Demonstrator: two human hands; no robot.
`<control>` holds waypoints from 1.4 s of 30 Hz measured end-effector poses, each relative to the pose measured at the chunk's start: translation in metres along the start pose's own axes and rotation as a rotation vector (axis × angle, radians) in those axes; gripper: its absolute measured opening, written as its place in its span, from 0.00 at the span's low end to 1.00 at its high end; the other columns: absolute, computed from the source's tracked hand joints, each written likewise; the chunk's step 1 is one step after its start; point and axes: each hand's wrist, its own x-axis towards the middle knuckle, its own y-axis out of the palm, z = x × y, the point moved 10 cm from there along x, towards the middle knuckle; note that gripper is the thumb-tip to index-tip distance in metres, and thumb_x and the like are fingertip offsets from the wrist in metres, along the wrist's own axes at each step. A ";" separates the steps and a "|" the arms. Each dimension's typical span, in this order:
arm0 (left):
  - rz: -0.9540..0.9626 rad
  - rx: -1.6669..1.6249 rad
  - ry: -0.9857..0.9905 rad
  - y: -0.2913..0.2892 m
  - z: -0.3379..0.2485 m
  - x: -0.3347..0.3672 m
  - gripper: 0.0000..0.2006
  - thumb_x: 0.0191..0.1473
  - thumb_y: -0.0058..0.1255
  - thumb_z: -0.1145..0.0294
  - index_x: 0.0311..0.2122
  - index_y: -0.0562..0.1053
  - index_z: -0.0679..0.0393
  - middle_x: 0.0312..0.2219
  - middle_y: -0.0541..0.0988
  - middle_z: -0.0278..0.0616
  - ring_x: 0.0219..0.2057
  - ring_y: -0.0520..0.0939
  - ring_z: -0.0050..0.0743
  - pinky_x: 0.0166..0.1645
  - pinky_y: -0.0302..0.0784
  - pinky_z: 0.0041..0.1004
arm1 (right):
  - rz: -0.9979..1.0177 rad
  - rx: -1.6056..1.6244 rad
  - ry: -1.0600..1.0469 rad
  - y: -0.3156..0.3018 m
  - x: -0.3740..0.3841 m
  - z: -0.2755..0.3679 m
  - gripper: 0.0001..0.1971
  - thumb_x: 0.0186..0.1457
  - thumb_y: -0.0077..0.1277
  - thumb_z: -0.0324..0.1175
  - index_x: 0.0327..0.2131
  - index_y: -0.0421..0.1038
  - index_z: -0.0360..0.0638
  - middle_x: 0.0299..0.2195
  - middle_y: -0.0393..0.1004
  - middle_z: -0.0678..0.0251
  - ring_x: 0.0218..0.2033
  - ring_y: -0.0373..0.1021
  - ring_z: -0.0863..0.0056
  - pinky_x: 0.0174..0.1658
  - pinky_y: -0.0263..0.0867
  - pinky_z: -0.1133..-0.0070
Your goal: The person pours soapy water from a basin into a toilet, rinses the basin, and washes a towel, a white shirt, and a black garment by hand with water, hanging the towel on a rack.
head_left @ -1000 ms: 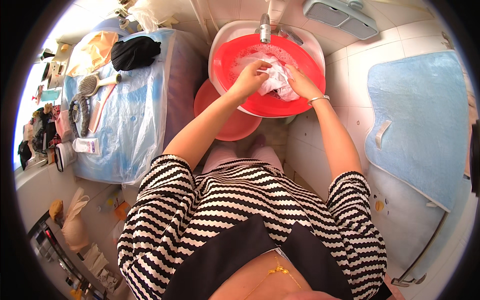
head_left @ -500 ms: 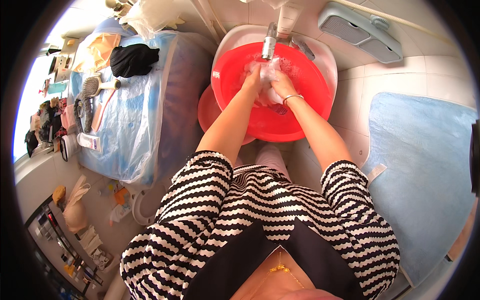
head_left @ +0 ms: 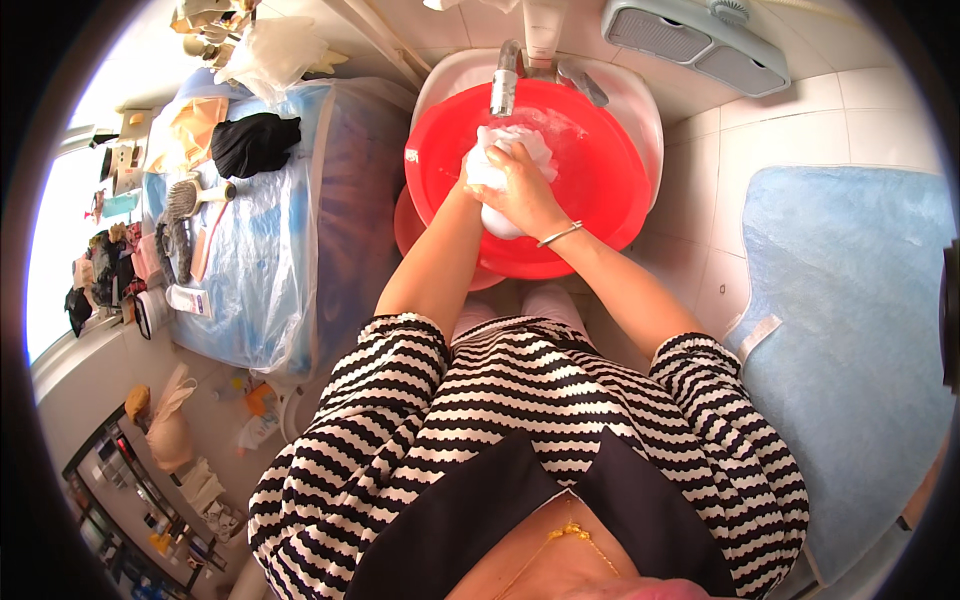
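Note:
A bunched, wet white cloth [head_left: 535,150] is held above the red basin [head_left: 600,225], its lower end hanging toward the near rim. My right hand [head_left: 522,188] is closed over the cloth from the near right side, with a bangle [head_left: 560,234] on that wrist. Behind the cloth, my left hand [head_left: 470,182] grips its left side; most of those fingers are covered. The chrome tap [head_left: 504,90] stands just beyond the cloth, and some suds lie in the basin.
The basin rests on a white sink [head_left: 645,130]. On the left, a plastic-covered top [head_left: 265,230] bears a hairbrush [head_left: 186,197], a black cloth [head_left: 255,143] and a tube [head_left: 188,300]. A grey rack [head_left: 690,45] is on the wall. A blue mat [head_left: 840,350] lies at right.
The white cloth has come up from low in the basin into a tight bunch. My hands have drawn together, the right now across the front of the left. The view has shifted slightly.

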 end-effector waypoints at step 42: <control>-0.167 0.851 0.453 0.208 -0.109 -0.108 0.04 0.57 0.46 0.73 0.35 0.67 0.60 0.33 0.72 0.36 0.37 0.71 0.20 0.43 0.67 0.23 | 0.083 0.184 0.100 -0.066 0.013 0.034 0.18 0.54 0.49 0.26 0.50 0.65 0.41 0.46 0.70 0.62 0.49 0.66 0.69 0.53 0.60 0.75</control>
